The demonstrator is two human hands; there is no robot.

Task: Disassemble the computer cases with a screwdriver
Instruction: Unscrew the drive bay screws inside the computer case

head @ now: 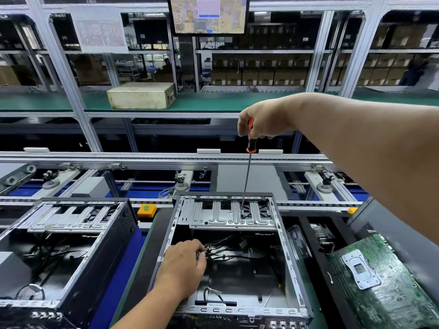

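A green circuit board (382,279) lies at the lower right; take it as the landmark. A silver socket frame (361,271) sits on its surface. Far to the left of the board, at about the level of its far edge, an orange block with a green button (146,209) stands on the conveyor rail (166,157). Well above and behind the board, a beige box (141,95) rests on a green shelf (213,102). Higher still, a monitor (208,14) hangs from the aluminium frame. Left of the monitor, a printed sheet (99,29) is posted. Stacked cartons (256,72) fill the racks far behind the board.
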